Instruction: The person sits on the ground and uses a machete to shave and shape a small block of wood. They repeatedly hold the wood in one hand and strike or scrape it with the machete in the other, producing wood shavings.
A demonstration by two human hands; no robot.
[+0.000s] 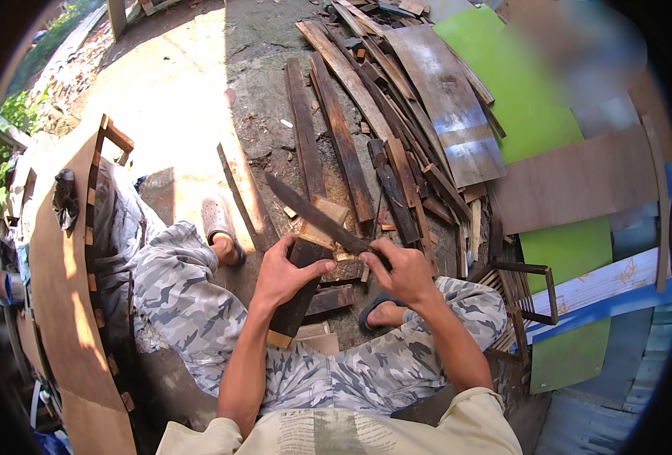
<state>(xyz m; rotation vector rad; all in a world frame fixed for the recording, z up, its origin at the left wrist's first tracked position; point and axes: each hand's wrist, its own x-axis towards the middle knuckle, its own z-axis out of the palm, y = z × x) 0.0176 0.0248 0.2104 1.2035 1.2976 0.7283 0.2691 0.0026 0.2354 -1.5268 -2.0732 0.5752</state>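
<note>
My left hand (281, 274) is closed round a dark wooden block (295, 309), which is held at a slant between my knees. A paler cut face shows at the block's near end. In my right hand (407, 274) is a machete (306, 209), gripped near the base of its long dark blade. The blade points up and to the left, passing over a light-coloured wood piece (327, 215) just beyond the block. Whether the blade touches that piece, I cannot tell. Another short dark block (330, 299) lies on the ground below my hands.
Dark planks (341, 140) lie ahead, beside a heap of scrap wood. Plywood sheets (446, 98) and a green panel (563, 262) lie at the right, near a small wooden frame (552, 296). A tall curved-looking board (61, 288) stands close on the left. A thin strip (237, 189) lies by my left foot.
</note>
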